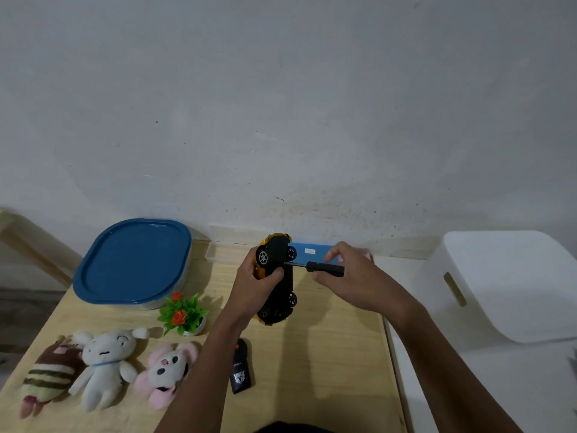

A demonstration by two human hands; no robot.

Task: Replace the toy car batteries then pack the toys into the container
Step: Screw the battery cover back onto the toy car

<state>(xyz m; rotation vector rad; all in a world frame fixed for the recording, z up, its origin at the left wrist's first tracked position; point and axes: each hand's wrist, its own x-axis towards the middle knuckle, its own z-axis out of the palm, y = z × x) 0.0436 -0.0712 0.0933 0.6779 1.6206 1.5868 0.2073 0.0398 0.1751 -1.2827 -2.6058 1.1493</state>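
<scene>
Our left hand (254,284) clamps the car (276,278) on its side above the bench (327,354), underside facing right; right-hand fingers (335,253) pinch the screwdriver (315,266), tip pointing left, touching the chassis.

1. The toy car (282,276) is yellow with a black underside, tipped on its side, chassis facing the right grip (349,273), clasped in the left grip (256,284).
2. The screwdriver (315,266), black-handled, lies level in the right grip, its tip touching the car's underside.
3. The container (134,264), blue lid on, sits left of the left grip.
4. Three plush toys (103,373) lie below and left of the left grip.
5. The remote (240,367), black, lies below the left grip.
</scene>
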